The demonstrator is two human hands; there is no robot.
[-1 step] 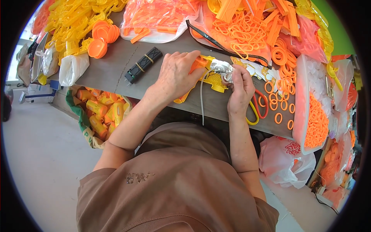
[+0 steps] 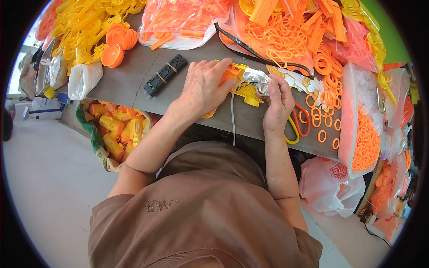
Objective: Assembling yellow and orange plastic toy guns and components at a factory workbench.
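Observation:
My left hand (image 2: 203,87) is closed over a yellow plastic shell (image 2: 250,92) with an orange part (image 2: 230,71) along it. The palm hides much of the shell, which lies at the table's near edge. In my right hand (image 2: 279,100), thumb and fingers pinch a white plastic mechanism (image 2: 255,77) at its right end, just above the shell. Small dark wires show on the mechanism. A pale cable (image 2: 233,114) hangs from it past the table edge. Close to my right wrist lies a pair of scissors with red and yellow handles (image 2: 307,123).
A black tool with a rubber band (image 2: 164,77) lies left of my hands. Orange rings (image 2: 321,136) are scattered on the right, beside a tub of small orange parts (image 2: 346,129). Bags of orange pieces (image 2: 183,42) line the back. A sack of yellow-orange housings (image 2: 81,120) stands lower left.

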